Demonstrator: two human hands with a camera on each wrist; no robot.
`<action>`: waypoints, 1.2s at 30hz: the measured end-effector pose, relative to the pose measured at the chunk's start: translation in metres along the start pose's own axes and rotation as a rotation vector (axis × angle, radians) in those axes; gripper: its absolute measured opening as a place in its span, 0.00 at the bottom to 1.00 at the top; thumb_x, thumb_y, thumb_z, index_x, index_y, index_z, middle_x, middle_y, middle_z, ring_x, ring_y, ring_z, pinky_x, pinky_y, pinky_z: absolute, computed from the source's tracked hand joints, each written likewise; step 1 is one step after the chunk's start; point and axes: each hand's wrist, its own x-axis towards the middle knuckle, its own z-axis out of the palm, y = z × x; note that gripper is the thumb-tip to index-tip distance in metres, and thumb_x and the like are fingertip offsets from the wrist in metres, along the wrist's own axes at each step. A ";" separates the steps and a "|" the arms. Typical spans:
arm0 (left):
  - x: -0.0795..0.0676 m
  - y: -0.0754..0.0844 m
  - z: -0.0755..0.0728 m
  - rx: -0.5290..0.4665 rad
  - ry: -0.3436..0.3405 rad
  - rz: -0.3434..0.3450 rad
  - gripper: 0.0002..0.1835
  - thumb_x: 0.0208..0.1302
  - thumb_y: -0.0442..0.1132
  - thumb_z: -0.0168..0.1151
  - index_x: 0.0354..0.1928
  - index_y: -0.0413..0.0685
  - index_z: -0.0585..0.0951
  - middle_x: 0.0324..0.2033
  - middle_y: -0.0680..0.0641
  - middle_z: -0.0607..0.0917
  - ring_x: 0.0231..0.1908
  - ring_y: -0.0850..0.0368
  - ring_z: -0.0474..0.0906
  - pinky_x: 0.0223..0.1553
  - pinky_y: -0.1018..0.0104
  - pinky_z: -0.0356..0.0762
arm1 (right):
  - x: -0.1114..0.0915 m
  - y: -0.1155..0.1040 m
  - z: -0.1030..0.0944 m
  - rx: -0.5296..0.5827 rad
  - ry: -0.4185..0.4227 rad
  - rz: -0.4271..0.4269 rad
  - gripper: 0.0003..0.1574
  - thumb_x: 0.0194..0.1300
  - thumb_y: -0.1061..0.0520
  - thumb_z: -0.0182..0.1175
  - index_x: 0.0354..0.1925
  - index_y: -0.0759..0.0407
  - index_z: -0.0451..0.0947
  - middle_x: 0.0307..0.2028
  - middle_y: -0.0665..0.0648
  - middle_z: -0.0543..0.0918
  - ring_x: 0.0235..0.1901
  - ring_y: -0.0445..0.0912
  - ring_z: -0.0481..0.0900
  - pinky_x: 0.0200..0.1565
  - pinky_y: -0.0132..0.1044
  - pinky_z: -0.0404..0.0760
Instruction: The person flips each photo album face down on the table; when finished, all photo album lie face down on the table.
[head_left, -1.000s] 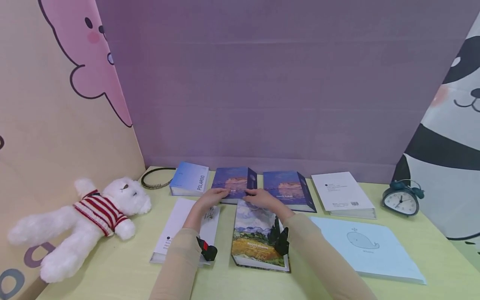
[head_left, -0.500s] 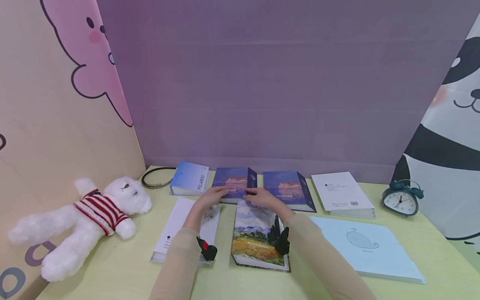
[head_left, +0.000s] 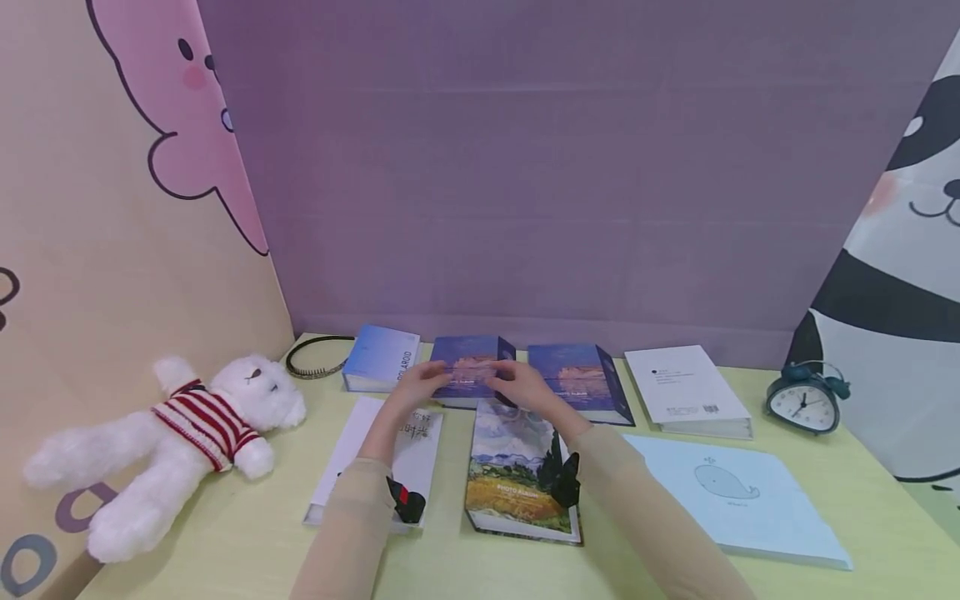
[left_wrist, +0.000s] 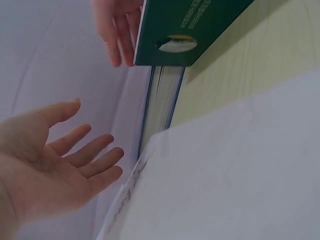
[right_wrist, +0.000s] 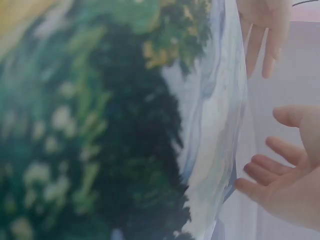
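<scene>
In the head view my left hand (head_left: 417, 387) and right hand (head_left: 527, 388) face each other in front of a purple-blue photo album (head_left: 467, 354) at the back, overlapping its lower part. Fingers and thumbs are relaxed and apart, as the left hand (left_wrist: 60, 167) in the left wrist view and the right hand (right_wrist: 285, 172) in the right wrist view show; neither holds anything. Below the right forearm lies a photo album with a painted landscape cover (head_left: 517, 475). Under the left forearm a white album (head_left: 408, 467) lies partly hidden.
At the back are a blue Polaroid album (head_left: 380, 354), a second purple-blue album (head_left: 570, 375) and a white album (head_left: 682, 383). A pale blue whale book (head_left: 750, 521) and an alarm clock (head_left: 804, 398) are on the right. A white teddy bear (head_left: 187, 433) and a black headband (head_left: 315, 371) are left.
Both hands have risen slightly from the lower edge of the purple-blue album, and the left hand has turned a little. The albums and other objects have stayed put; the head view shifts slightly.
</scene>
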 end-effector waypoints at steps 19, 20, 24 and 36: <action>-0.020 -0.002 -0.067 0.096 0.109 0.066 0.25 0.69 0.38 0.52 0.65 0.38 0.66 0.61 0.35 0.72 0.63 0.40 0.66 0.63 0.49 0.65 | 0.018 -0.031 0.023 0.193 0.081 -0.192 0.27 0.68 0.49 0.55 0.62 0.56 0.70 0.60 0.60 0.74 0.60 0.53 0.71 0.57 0.48 0.75; -0.021 -0.003 -0.071 0.091 0.112 0.066 0.25 0.69 0.38 0.52 0.65 0.38 0.66 0.61 0.35 0.72 0.63 0.40 0.66 0.63 0.49 0.65 | 0.018 -0.035 0.025 0.207 0.075 -0.192 0.27 0.68 0.48 0.55 0.62 0.56 0.70 0.60 0.60 0.74 0.60 0.53 0.71 0.56 0.48 0.75; -0.026 -0.005 -0.089 0.095 0.133 0.079 0.24 0.70 0.38 0.51 0.65 0.36 0.66 0.60 0.34 0.72 0.62 0.40 0.66 0.64 0.49 0.64 | 0.021 -0.050 0.035 0.223 0.058 -0.187 0.27 0.68 0.48 0.55 0.61 0.57 0.71 0.59 0.60 0.75 0.60 0.52 0.72 0.55 0.46 0.77; -0.043 -0.003 -0.120 0.147 0.098 0.072 0.26 0.71 0.42 0.49 0.67 0.38 0.64 0.62 0.33 0.70 0.64 0.38 0.63 0.63 0.45 0.62 | 0.028 -0.079 0.057 0.254 0.052 -0.210 0.25 0.67 0.48 0.56 0.59 0.55 0.73 0.57 0.56 0.77 0.59 0.49 0.73 0.57 0.44 0.75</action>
